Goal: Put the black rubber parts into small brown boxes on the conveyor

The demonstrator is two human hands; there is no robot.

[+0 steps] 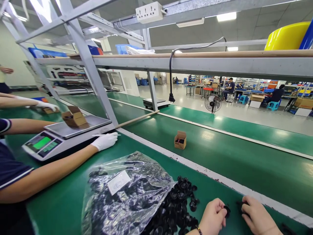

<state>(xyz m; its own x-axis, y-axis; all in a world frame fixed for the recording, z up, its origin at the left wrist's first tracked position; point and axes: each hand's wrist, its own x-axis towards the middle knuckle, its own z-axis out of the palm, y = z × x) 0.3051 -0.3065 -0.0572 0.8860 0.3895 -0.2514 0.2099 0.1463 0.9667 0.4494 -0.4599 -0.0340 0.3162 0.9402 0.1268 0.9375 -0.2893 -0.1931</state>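
At the lower right, my left hand (213,216) pinches a small black round part (227,211) between thumb and fingers. To its right, my right hand (258,215) has its fingers curled over a dark, blurred piece (239,205) that looks like another small black part. A heap of small black cup-shaped parts (177,205) lies left of my hands on the green bench. They spill from a large clear plastic bag (132,192) bearing a white label (119,182).
A small open cardboard box (180,141) with dark contents stands on the green conveyor belt (220,150). At left, a co-worker's gloved hand (105,141) holding a thin white stick rests beside a scale (66,137) carrying an open box (74,117). A shelf beam (195,63) crosses overhead.
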